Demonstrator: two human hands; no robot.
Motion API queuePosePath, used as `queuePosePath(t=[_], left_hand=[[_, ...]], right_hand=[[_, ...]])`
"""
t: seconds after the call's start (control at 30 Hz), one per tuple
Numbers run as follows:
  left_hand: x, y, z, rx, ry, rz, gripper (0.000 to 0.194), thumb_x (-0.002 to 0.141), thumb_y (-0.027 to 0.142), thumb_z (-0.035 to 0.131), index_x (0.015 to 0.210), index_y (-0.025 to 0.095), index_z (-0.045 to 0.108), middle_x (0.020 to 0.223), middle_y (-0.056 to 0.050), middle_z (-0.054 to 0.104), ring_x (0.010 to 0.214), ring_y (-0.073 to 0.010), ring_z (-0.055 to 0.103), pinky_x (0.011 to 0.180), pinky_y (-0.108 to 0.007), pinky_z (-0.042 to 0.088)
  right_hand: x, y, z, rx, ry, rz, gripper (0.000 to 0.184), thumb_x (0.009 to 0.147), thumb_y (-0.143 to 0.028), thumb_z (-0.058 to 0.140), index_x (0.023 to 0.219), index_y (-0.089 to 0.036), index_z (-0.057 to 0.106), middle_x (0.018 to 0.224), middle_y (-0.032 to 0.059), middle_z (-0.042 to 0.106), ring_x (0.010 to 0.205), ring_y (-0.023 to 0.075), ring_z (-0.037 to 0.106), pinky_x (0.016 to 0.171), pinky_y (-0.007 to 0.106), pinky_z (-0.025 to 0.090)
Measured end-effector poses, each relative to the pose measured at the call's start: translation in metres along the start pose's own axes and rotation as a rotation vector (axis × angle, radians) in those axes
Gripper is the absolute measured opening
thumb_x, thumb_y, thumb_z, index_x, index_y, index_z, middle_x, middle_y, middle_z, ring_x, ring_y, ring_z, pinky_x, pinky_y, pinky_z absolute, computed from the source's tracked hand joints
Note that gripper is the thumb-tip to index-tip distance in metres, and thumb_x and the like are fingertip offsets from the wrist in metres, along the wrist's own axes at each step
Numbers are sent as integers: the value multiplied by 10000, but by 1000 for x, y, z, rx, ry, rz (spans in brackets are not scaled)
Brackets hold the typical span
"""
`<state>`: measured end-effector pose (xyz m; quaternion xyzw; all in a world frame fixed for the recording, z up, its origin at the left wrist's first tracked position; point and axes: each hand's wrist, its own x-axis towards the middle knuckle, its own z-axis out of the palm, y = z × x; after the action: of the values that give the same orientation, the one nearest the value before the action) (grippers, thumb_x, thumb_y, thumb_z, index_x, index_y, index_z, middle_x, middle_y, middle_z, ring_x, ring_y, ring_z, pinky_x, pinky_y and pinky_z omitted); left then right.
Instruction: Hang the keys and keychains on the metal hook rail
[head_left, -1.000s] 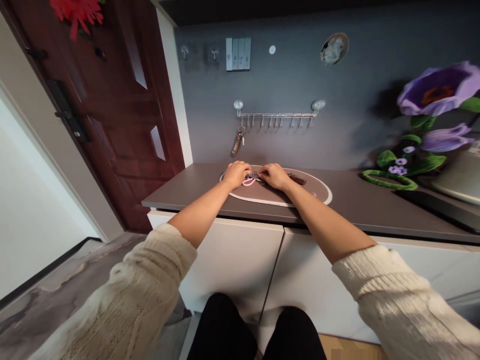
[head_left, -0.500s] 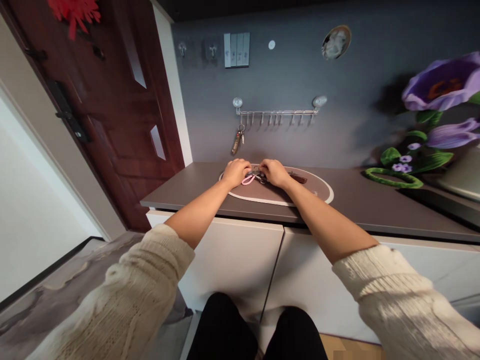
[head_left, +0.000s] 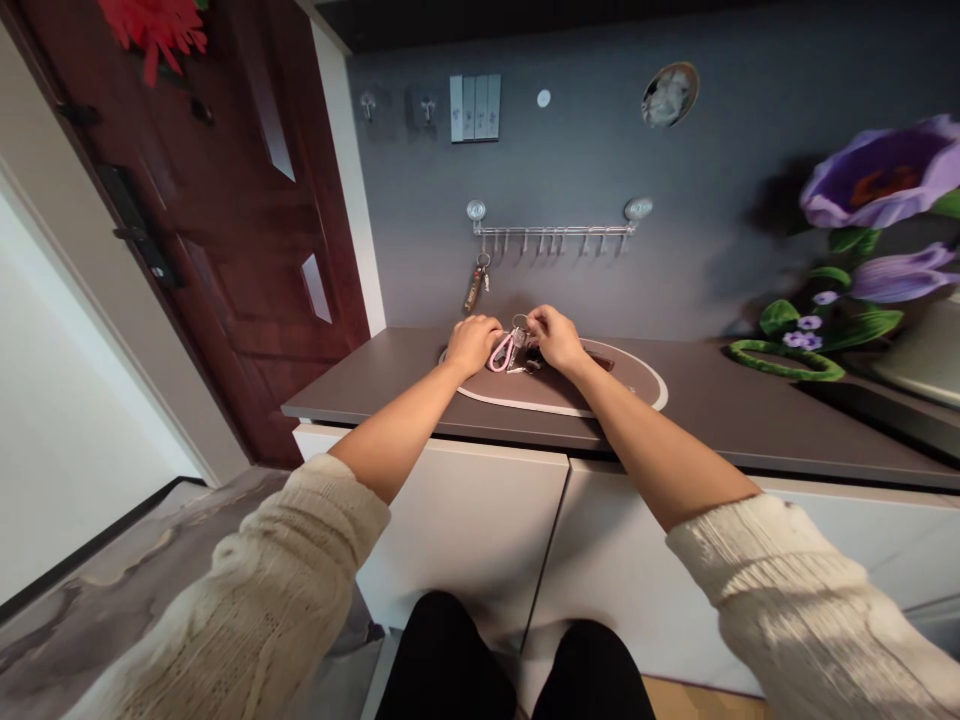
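Key ring (head_left: 520, 320) is btwn the two hands, raised just over the oval mat (head_left: 525, 393), w/ pink strap (head_left: 501, 353) and small metal keys (head_left: 516, 368) hanging around & below it. Right hand (head_left: 556, 338): thumb + finger look pinched together on the ring's edge. Left hand (head_left: 472, 343): fingers curled by the pink strap, but can't tell if they're clamped on it or only touching.

Main risk, I'd say: ring slips that pinch, b/c it's thin, prob. smooth, and held at one side w/ the weight off-centre. Next: strap snags if the left hand has hold while the right pulls away (ditto keys tangling in the strap). Brown item (head_left: 600, 361) lies on the mat beside the right hand, so a low sweep might shove it. Mat could slide on the countertop (head_left: 750, 420) if dragged. Higher up, hook rail (head_left: 555, 231) poss. comes loose if bumped, dropping the hanging keychain (head_left: 473, 288) at its left end.
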<state>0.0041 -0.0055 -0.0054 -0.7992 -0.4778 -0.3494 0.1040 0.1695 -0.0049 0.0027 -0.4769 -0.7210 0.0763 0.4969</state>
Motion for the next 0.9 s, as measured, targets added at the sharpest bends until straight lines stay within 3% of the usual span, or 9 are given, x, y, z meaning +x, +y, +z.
queuePosePath(t=[0.37, 0.5, 0.7, 0.9], left_hand=[[0, 4, -5, -70, 75, 21, 237, 880, 254, 349, 931, 196, 573, 961, -42, 620, 923, -163, 522, 817, -272, 363], [0, 6, -8, -107, 103, 35, 268, 898, 276, 300, 968, 187, 544, 954, -42, 616, 910, -156, 525, 797, -259, 366], [-1, 10, -9, -133, 93, 74, 354, 907, 362, 245, 858, 179, 545, 854, -38, 610, 844, -145, 523, 751, -247, 365], [-1, 9, -7, -141, 72, 67, 292, 898, 310, 284, 812, 180, 531, 814, -30, 608, 794, -139, 522, 719, -247, 364]], right_hand=[[2, -5, -1, 467, 4, 87, 127, 809, -305, 458, 843, -186, 487, 870, 32, 604, 804, 122, 544, 732, 257, 429], [0, -9, 0, 501, -50, 145, 167, 796, -355, 480, 837, -194, 493, 815, 12, 594, 735, 111, 533, 664, 235, 429], [-2, -10, 4, 483, -121, 95, 151, 775, -329, 509, 795, -179, 506, 728, -1, 563, 674, 101, 503, 638, 222, 416], [-2, -11, 5, 452, -144, 73, 164, 759, -336, 528, 778, -174, 519, 702, -5, 554, 665, 101, 494, 648, 226, 408]])
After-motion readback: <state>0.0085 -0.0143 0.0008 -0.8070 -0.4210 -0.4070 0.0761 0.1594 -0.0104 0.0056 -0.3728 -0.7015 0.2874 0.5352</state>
